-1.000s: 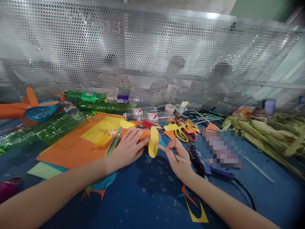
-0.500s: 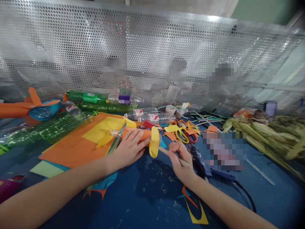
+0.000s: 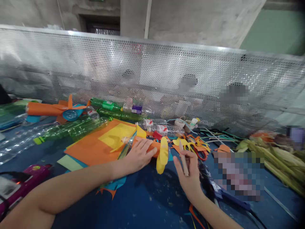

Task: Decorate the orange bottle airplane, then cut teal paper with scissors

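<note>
A clear plastic bottle wrapped in orange paper [image 3: 154, 145] lies on its side on the blue table. Yellow paper blades [image 3: 163, 155] stand at its right end. My left hand [image 3: 140, 156] lies over the wrapped bottle, fingers curved around it, holding it against the table. To the right of the blades, my right hand [image 3: 190, 176] grips a slim beige stick [image 3: 184, 160] between thumb and fingers. The stick points up, apart from the blades. Orange and yellow paper sheets [image 3: 92, 146] lie left of the bottle.
Green bottles [image 3: 81, 127] and clear bottles [image 3: 170, 129] lie behind and left. A blue glue gun [image 3: 228, 194], scissors [image 3: 201, 154] and paper scraps sit right. Corn husks [image 3: 274, 159] are far right. A magenta power strip [image 3: 30, 181] is lower left. A perforated metal screen [image 3: 152, 70] stands behind.
My right hand has drawn the stick away from the yellow blades and turned it upright. My left hand stays on the bottle. The view has tilted up and shifted left.
</note>
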`<act>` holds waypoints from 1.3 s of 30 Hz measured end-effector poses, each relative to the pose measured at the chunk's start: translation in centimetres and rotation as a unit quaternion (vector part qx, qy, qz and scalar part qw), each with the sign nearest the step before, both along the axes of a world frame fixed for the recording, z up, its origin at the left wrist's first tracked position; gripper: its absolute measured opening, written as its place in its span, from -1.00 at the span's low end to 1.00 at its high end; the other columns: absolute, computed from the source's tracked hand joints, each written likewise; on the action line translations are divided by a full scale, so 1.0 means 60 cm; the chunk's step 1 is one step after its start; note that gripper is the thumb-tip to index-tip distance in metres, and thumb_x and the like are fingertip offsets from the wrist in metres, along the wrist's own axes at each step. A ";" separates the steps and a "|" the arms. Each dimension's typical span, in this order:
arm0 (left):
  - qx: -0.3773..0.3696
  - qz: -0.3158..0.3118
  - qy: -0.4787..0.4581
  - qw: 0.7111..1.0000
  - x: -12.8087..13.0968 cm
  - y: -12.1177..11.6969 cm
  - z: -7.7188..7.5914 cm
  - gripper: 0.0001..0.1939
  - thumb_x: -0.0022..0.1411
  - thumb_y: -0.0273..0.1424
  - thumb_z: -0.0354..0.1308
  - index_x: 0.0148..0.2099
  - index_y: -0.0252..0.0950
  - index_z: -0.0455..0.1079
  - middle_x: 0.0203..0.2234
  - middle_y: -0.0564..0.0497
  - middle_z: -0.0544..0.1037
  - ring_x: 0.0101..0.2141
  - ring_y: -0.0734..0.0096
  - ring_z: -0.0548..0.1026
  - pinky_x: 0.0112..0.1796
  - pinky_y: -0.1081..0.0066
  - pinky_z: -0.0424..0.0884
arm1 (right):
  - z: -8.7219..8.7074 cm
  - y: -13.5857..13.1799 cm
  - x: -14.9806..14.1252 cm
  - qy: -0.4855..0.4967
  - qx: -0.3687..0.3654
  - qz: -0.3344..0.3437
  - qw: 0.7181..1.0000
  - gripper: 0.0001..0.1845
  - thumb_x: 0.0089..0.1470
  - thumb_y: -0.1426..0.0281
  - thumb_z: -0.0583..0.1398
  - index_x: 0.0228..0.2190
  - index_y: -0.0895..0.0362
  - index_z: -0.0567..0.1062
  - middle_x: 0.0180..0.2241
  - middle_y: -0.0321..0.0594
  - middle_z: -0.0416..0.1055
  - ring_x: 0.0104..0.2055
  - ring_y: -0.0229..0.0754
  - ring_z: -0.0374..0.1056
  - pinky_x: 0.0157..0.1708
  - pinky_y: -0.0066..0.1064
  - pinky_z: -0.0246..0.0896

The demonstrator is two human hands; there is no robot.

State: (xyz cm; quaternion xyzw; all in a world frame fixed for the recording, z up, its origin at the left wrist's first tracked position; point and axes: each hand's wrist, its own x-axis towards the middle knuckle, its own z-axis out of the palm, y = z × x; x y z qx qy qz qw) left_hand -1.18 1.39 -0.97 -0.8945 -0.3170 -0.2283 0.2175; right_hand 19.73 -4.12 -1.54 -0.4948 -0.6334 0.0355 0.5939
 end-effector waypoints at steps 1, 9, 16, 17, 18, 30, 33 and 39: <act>-0.005 0.008 -0.001 1.000 0.000 -0.002 0.001 -0.66 0.24 -0.39 -0.01 0.07 -0.25 0.22 0.10 -0.21 0.21 0.09 0.04 0.20 0.06 0.06 0.14 | -0.001 0.002 0.000 -0.005 -0.014 0.000 1.000 -0.75 0.07 0.37 0.18 -0.20 0.07 0.25 -0.29 -0.21 0.25 -0.27 -0.13 0.27 -0.22 -0.25 0.19; -0.009 0.020 0.009 1.000 0.000 0.003 -0.001 -0.66 0.26 -0.41 -0.01 0.09 -0.22 0.20 0.11 -0.21 0.20 0.12 -0.02 0.14 0.05 0.00 0.14 | -0.001 0.008 0.000 -0.043 -0.026 0.020 0.999 -0.91 0.18 0.38 0.05 -0.23 0.08 0.27 -0.30 -0.18 0.26 -0.24 -0.13 0.26 -0.18 -0.22 0.19; -0.001 0.000 0.016 1.000 -0.009 0.019 -0.008 -0.52 0.21 -0.53 0.00 0.18 -0.21 0.12 0.13 -0.18 0.18 0.13 0.08 0.15 0.11 0.04 0.09 | -0.001 0.011 0.005 -0.036 -0.091 0.024 0.995 -0.85 0.16 0.32 0.07 -0.21 0.07 0.31 -0.25 -0.16 0.26 -0.20 -0.09 0.24 -0.15 -0.16 0.19; 0.000 0.000 0.008 1.000 -0.011 0.023 -0.006 -0.52 0.21 -0.52 -0.01 0.18 -0.22 0.13 0.14 -0.18 0.17 0.14 0.07 0.14 0.11 0.03 0.09 | -0.005 0.014 0.008 -0.021 -0.099 0.019 0.995 -0.85 0.18 0.32 0.04 -0.21 0.07 0.31 -0.23 -0.15 0.26 -0.20 -0.09 0.24 -0.15 -0.16 0.19; 0.002 0.001 -0.004 1.000 -0.012 0.026 -0.004 -0.54 0.22 -0.51 -0.02 0.18 -0.23 0.13 0.15 -0.19 0.17 0.14 0.07 0.13 0.11 0.02 0.09 | -0.010 0.018 0.010 -0.010 -0.104 0.014 0.994 -0.84 0.19 0.33 0.01 -0.20 0.07 0.32 -0.21 -0.13 0.27 -0.19 -0.09 0.24 -0.17 -0.16 0.20; 0.049 0.079 -0.042 0.995 -0.051 0.074 0.055 -0.53 0.28 -0.48 -0.09 0.24 -0.34 0.07 0.13 -0.19 0.21 0.14 0.13 0.13 0.13 0.11 0.04 | -0.040 0.045 0.026 -0.053 -0.106 0.013 0.993 -0.83 0.12 0.40 0.00 -0.25 0.07 0.34 -0.27 -0.12 0.30 -0.18 -0.02 0.25 -0.15 -0.08 0.18; 0.094 0.164 -0.052 0.981 -0.087 0.101 0.067 -0.51 0.27 -0.54 -0.12 0.25 -0.37 0.05 0.13 -0.25 0.18 0.15 0.04 0.10 0.12 0.06 0.03 | -0.042 0.047 0.028 -0.072 -0.108 0.011 0.991 -0.84 0.11 0.36 0.01 -0.26 0.06 0.35 -0.27 -0.12 0.30 -0.18 -0.01 0.26 -0.16 -0.08 0.19; 0.123 0.307 -0.113 0.937 -0.199 0.154 0.092 -0.44 0.23 -0.61 -0.18 0.28 -0.36 -0.01 0.14 -0.31 0.17 0.16 -0.04 0.08 0.10 -0.04 -0.02 | -0.046 0.051 0.028 -0.086 -0.113 0.009 0.990 -0.83 0.09 0.32 0.02 -0.26 0.04 0.35 -0.28 -0.13 0.30 -0.23 0.00 0.27 -0.23 -0.10 0.20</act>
